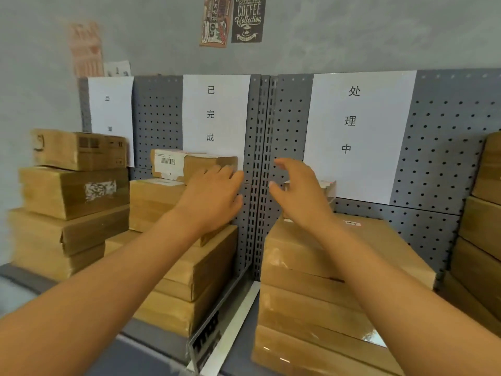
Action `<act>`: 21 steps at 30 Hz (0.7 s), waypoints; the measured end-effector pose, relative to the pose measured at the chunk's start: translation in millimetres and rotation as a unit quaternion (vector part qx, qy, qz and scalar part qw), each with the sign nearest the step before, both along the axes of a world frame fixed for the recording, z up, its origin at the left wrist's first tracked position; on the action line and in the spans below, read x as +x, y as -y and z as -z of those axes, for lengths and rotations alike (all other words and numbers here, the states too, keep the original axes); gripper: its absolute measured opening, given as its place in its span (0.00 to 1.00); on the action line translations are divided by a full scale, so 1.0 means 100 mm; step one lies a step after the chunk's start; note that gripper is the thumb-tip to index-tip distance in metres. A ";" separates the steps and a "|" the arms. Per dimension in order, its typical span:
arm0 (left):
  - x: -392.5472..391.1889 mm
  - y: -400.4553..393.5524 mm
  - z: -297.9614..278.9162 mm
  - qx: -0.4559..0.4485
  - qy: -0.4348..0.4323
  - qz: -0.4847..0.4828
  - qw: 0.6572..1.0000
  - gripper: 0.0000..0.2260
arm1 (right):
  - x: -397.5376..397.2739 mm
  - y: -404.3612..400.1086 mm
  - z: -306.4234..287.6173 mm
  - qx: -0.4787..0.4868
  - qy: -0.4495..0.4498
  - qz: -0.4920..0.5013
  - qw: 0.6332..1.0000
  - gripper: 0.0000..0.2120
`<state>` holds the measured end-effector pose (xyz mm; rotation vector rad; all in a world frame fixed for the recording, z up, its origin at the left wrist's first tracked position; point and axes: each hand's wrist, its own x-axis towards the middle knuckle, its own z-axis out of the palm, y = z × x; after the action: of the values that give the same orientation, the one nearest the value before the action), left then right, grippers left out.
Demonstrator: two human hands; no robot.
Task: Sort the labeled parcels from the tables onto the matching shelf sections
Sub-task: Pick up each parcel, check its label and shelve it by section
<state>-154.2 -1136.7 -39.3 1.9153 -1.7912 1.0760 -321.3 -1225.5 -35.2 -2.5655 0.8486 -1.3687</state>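
Topmost on the middle stack, under the 已完成 sign (216,115), a small tape-wrapped cardboard parcel (189,164) with a barcode label is touched by the left hand (214,196), fingers nearly straight. Nothing is held by the right hand (301,194), raised with fingers loosely spread before the grey pegboard (439,147).

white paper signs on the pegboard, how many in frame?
3. Leftmost sign, partly hidden behind stacked parcels; middle sign above the parcel stack by the left hand; right sign behind the right hand. More may lie out of frame.
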 end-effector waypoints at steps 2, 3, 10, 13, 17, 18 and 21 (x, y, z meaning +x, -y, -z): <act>0.07 -0.20 0.07 0.012 0.001 -0.031 0.999 0.16 | 0.16 -0.17 0.07 -0.044 -0.043 -0.017 0.998 0.23; 0.15 -0.33 0.12 0.024 0.000 -0.052 0.998 0.17 | 0.27 -0.27 0.11 -0.063 -0.056 -0.019 0.996 0.22; 0.80 -1.34 0.28 0.074 0.006 -0.186 0.980 0.19 | 1.05 -0.93 0.36 -0.109 -0.126 -0.090 0.982 0.22; 1.10 -1.79 0.27 0.069 -0.002 -0.228 0.971 0.19 | 1.41 -1.29 0.39 -0.117 -0.134 -0.121 0.977 0.21; 1.53 -2.38 0.30 0.075 0.008 -0.281 0.957 0.18 | 1.94 -1.76 0.43 -0.123 -0.145 -0.150 0.970 0.24; 1.65 -2.53 0.30 0.079 0.009 -0.290 0.954 0.18 | 2.09 -1.88 0.44 -0.126 -0.147 -0.157 0.968 0.24; 2.04 -3.04 0.33 0.086 0.020 -0.316 0.945 0.19 | 2.56 -2.29 0.51 -0.131 -0.164 -0.175 0.962 0.24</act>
<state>50.0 -832.2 -72.1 2.6955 -1.3388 1.1709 -65.6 -997.0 -86.2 -3.0095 0.2280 -1.0285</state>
